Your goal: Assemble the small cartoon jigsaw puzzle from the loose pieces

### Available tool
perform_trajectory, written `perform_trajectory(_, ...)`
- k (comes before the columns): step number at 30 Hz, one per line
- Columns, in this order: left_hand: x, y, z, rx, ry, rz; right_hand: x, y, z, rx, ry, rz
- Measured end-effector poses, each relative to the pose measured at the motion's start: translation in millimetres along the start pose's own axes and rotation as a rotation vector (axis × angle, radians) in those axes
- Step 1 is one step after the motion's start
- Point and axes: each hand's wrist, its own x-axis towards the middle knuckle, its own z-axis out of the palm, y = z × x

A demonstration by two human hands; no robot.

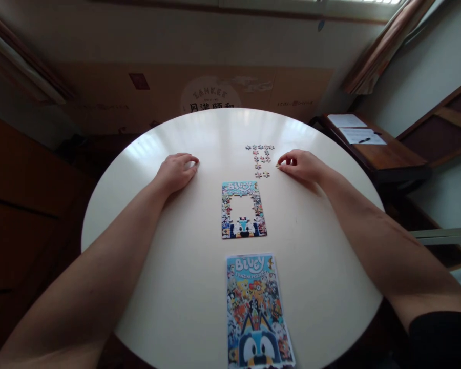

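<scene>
My right hand (295,163) pinches a small puzzle piece (278,165) just right of several loose puzzle pieces (256,159), which lie in rows. My left hand (179,171) rests on the left part of the table, its fingers curled together; what they hold, if anything, is too small to make out. Between my forearms lies a partly assembled puzzle (244,229) with an opening in its middle. Nearer to me is a printed picture sheet (255,307) with the same blue dog face and lettering.
The round white table (192,287) has a curved edge. Beyond its far side stands a cardboard panel (161,102). At the right, a wooden side table (372,159) bears papers (348,121) and a pen (364,140).
</scene>
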Motion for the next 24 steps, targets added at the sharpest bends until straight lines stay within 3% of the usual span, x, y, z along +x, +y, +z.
perform_trajectory(8, -0.7, 5.0, 3.0, 0.023, -0.023, 0.004, -12.3, -6.9, -15.8, 0.026, -0.206, 0.121)
perform_trajectory(16, -1.7, 8.0, 0.7, 0.046, -0.056, 0.006, -17.7, -11.1, -19.0, -0.05, -0.205, 0.183)
perform_trajectory(24, -4.1, 10.5, -4.7, 0.059, -0.107, -0.018, -19.6, -24.3, -22.5, 0.032, -0.306, 0.177)
